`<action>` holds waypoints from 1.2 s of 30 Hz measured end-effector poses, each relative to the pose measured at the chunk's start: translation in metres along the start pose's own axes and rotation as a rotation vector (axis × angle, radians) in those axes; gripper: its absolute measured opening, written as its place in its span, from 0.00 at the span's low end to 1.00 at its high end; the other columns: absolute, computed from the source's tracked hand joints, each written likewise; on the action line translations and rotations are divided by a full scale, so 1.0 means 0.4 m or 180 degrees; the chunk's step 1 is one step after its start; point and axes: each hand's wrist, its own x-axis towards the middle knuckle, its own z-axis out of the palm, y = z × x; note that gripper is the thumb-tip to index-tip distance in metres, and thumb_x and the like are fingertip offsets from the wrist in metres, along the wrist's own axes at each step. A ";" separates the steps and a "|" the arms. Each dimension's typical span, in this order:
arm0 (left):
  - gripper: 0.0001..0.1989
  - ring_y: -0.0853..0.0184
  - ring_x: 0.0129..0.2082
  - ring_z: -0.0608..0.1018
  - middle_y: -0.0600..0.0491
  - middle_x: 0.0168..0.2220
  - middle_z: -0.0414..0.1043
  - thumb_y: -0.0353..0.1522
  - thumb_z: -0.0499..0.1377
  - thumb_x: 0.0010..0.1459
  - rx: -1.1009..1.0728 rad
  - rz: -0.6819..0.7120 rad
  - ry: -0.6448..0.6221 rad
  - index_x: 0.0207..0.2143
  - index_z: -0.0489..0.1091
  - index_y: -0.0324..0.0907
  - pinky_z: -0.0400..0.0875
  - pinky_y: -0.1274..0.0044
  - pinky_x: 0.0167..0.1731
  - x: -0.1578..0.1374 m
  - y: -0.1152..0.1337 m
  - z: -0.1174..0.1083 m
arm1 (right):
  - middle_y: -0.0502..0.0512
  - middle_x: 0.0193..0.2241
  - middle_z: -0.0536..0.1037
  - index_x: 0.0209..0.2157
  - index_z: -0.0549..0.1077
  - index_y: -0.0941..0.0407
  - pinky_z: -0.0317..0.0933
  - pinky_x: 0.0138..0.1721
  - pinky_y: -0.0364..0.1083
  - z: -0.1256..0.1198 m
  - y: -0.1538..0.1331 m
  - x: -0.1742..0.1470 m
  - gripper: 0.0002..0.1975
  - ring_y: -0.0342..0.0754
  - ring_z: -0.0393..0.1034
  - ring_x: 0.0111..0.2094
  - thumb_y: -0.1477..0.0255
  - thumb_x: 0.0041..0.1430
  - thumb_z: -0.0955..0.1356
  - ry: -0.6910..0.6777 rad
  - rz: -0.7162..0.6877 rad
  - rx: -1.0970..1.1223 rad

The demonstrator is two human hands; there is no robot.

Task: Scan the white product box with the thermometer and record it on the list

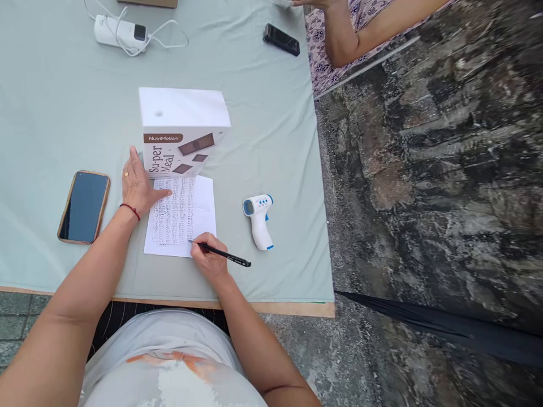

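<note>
Sheet: a white rectangular paper sheet (204,210), filled with dense columns of small dark marks, is lying flat near the table's near edge, left of the scene's middle.
Pen: a slim black pen (231,256) is slanting across the sheet's near right part, its tip meeting the marks and its back end pointing right.
Right hand: the right hand (210,257) is pinching the pen narrowly near its tip.
Left hand: the left hand (139,183), wearing a gold ring and a thin red cord bracelet (130,211), is spreading wide, gripping nothing, its thumb lying over the sheet; whether its fingers are touching the carton, I cannot tell.
Carton: a white cardboard box with brown "NutriMotion" print (184,127) is standing at the sheet's far edge.
Right side: a white-and-blue plastic infrared thermometer (259,223) is lying apart from the pen.
Left side: a dark-screened smartphone in a brown-edged case (83,207) is resting beside the left forearm.
Far side: a white device with a looped white cable (116,32) is lying left, a black oblong device (281,39) right.
Cloth: a pale green fabric tablecloth (284,164) is lying under everything.
Far right: another person's bent arm (345,42) is reaching in.
</note>
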 end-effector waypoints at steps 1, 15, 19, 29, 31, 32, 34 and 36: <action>0.76 0.39 0.70 0.45 0.38 0.71 0.41 0.46 0.78 0.27 -0.0007 0.0000 0.0009 0.70 0.34 0.47 0.39 0.49 0.68 0.000 0.000 0.000 | 0.44 0.18 0.63 0.21 0.64 0.53 0.53 0.22 0.42 0.000 0.000 0.000 0.06 0.40 0.55 0.19 0.75 0.49 0.63 0.0019 -0.0006 0.0015; 0.76 0.39 0.70 0.46 0.37 0.70 0.43 0.46 0.78 0.27 0.0001 0.0027 -0.0008 0.70 0.34 0.46 0.39 0.49 0.68 0.001 -0.001 -0.001 | 0.44 0.18 0.63 0.22 0.63 0.53 0.53 0.23 0.42 -0.003 -0.003 0.003 0.05 0.41 0.56 0.20 0.75 0.49 0.63 0.0038 0.0055 -0.0050; 0.74 0.39 0.70 0.46 0.39 0.70 0.42 0.47 0.77 0.29 -0.0054 0.0036 0.0029 0.70 0.35 0.48 0.39 0.49 0.68 0.002 -0.003 0.000 | 0.44 0.18 0.63 0.22 0.63 0.53 0.54 0.22 0.42 -0.003 -0.002 0.003 0.05 0.41 0.56 0.20 0.75 0.50 0.63 0.0053 0.0116 -0.0004; 0.75 0.40 0.70 0.46 0.39 0.70 0.42 0.45 0.78 0.26 -0.0050 0.0029 0.0041 0.70 0.35 0.47 0.37 0.49 0.68 0.002 0.001 0.000 | 0.44 0.18 0.62 0.23 0.64 0.52 0.54 0.23 0.42 -0.003 0.003 -0.002 0.05 0.41 0.56 0.20 0.74 0.50 0.63 0.0170 0.0105 0.0003; 0.75 0.40 0.70 0.45 0.39 0.70 0.42 0.45 0.78 0.27 -0.0030 0.0019 0.0020 0.70 0.35 0.47 0.37 0.49 0.68 0.002 0.001 -0.001 | 0.43 0.18 0.61 0.23 0.64 0.52 0.53 0.22 0.42 -0.003 0.003 -0.002 0.05 0.41 0.55 0.19 0.74 0.50 0.63 0.0201 0.0138 0.0024; 0.75 0.40 0.70 0.45 0.39 0.70 0.42 0.45 0.78 0.27 -0.0014 0.0010 0.0005 0.70 0.34 0.47 0.37 0.49 0.68 0.002 0.002 -0.002 | 0.43 0.18 0.61 0.23 0.63 0.53 0.53 0.22 0.42 -0.002 0.003 -0.002 0.05 0.40 0.55 0.19 0.75 0.50 0.63 0.0202 0.0139 0.0021; 0.75 0.40 0.70 0.45 0.38 0.70 0.43 0.45 0.78 0.27 0.0015 -0.0004 -0.0019 0.70 0.34 0.46 0.37 0.49 0.68 0.002 0.002 -0.003 | 0.43 0.17 0.60 0.22 0.63 0.53 0.51 0.22 0.42 -0.001 0.002 -0.001 0.05 0.40 0.54 0.19 0.75 0.49 0.63 0.0192 0.0129 -0.0008; 0.75 0.40 0.70 0.45 0.38 0.70 0.43 0.44 0.78 0.27 0.0011 0.0000 -0.0011 0.70 0.34 0.47 0.37 0.49 0.68 0.002 0.002 -0.002 | 0.43 0.17 0.60 0.22 0.63 0.53 0.51 0.22 0.42 -0.001 0.002 -0.001 0.05 0.40 0.54 0.19 0.76 0.49 0.63 0.0158 0.0106 -0.0034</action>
